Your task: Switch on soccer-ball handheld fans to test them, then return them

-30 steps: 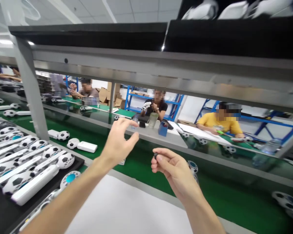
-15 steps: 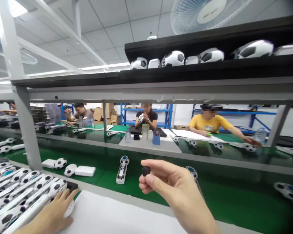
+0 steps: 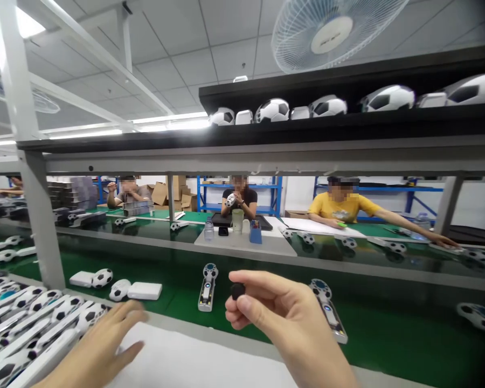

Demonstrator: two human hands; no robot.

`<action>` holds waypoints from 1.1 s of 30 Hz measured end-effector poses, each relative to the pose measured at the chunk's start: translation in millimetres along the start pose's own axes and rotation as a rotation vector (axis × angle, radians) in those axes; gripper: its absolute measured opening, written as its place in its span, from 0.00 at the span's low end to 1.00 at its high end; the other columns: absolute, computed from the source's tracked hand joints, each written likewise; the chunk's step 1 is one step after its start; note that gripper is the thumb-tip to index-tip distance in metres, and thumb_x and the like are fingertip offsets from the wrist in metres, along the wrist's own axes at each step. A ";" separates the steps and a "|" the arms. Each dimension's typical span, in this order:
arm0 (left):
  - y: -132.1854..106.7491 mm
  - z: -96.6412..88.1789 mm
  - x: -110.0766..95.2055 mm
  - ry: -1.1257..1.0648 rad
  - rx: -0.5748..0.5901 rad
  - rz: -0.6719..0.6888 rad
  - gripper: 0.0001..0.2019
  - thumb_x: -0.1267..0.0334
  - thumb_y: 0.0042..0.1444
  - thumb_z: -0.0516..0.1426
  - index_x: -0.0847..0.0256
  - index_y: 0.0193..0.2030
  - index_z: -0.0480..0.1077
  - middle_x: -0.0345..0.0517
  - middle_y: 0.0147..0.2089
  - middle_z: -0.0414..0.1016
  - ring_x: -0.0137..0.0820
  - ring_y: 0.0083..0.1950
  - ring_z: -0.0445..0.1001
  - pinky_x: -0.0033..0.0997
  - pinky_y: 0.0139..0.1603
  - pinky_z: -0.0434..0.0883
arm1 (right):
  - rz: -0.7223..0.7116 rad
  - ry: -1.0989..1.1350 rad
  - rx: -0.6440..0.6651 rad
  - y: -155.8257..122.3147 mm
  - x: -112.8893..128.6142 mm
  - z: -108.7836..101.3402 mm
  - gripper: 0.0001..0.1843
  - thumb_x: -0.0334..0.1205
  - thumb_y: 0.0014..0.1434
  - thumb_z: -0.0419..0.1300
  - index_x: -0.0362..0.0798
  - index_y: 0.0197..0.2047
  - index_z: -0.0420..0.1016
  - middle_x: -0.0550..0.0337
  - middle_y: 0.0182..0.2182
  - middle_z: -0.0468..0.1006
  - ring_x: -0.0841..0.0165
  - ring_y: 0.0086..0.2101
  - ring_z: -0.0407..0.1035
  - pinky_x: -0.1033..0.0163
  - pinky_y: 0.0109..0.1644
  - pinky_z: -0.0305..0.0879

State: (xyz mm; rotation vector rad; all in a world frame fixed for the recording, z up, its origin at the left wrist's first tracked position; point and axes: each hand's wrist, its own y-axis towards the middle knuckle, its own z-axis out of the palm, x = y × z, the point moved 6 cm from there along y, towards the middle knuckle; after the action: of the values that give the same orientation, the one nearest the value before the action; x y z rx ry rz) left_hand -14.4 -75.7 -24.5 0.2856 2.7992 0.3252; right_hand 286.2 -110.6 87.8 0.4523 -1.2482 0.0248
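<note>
- Right hand (image 3: pixel 286 323): thumb and forefinger pinch a small black round part (image 3: pixel 237 291), raised above the green conveyor belt (image 3: pixel 388 334).
- Left hand (image 3: pixel 101 345): blurred, apparently spread and empty, beside white football-patterned devices (image 3: pixel 36 323) at the white mat (image 3: pixel 186 361) edge.

Factory assembly line: green conveyor belt (image 3: pixel 267 318), seated workers (image 3: pixel 341 207), shelved football-shaped gadgets (image 3: pixel 272 110)
</note>
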 end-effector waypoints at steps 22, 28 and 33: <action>8.6 -67.3 -139.1 -0.406 -0.059 0.244 0.13 0.55 0.66 0.49 0.46 0.55 0.66 0.39 0.47 0.76 0.30 0.41 0.74 0.27 0.40 0.71 | 0.075 0.131 0.076 1.7 -18.8 20.2 0.20 0.48 0.49 0.75 0.44 0.40 0.81 0.54 0.24 0.80 0.66 0.25 0.75 0.64 0.30 0.74; 9.5 2.1 -6.9 0.233 0.175 -0.171 0.27 0.56 0.58 0.50 0.56 0.65 0.65 0.59 0.66 0.67 0.54 0.57 0.74 0.52 0.53 0.70 | 0.110 0.529 0.411 -0.9 -13.0 29.3 0.08 0.40 0.55 0.73 0.50 0.38 0.80 0.63 0.21 0.77 0.76 0.19 0.71 0.75 0.25 0.69; -5.8 67.6 116.1 0.300 0.167 -0.412 0.34 0.50 0.47 0.54 0.61 0.61 0.70 0.65 0.68 0.63 0.58 0.51 0.77 0.56 0.52 0.71 | -0.071 0.856 0.512 1.7 -5.6 27.5 0.10 0.35 0.49 0.75 0.55 0.30 0.78 0.74 0.14 0.67 0.82 0.07 0.46 0.81 0.12 0.57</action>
State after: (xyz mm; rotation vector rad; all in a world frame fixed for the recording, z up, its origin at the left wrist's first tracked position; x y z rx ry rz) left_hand -101.7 -41.7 -120.9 -0.3322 3.0864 0.0385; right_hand 259.0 -117.3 89.9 0.8189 -0.3658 0.4411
